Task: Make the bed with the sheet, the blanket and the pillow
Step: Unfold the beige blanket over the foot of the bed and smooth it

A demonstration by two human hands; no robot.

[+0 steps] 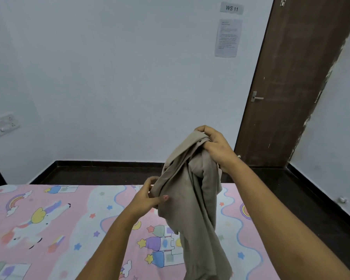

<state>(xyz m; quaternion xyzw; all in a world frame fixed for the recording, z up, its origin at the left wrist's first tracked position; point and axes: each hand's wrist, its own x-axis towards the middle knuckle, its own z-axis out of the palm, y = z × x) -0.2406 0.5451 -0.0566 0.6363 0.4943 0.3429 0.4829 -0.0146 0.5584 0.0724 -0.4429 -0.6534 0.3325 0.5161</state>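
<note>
A pink sheet point(55, 223) printed with unicorns, rainbows and castles covers the bed in the lower part of the view. Above it hangs a bunched beige cloth point(192, 201), drooping down toward the bottom edge. My right hand point(212, 144) grips the top of the beige cloth, held high. My left hand point(150, 197) pinches a fold on the cloth's left side, lower down. No pillow is in view.
A dark floor strip point(101, 174) runs between the bed's far edge and the pale wall point(109, 77). A brown door point(291, 87) with a metal handle stands at the right. Papers are taped to the wall beside it. A switch plate point(6, 124) sits at the left.
</note>
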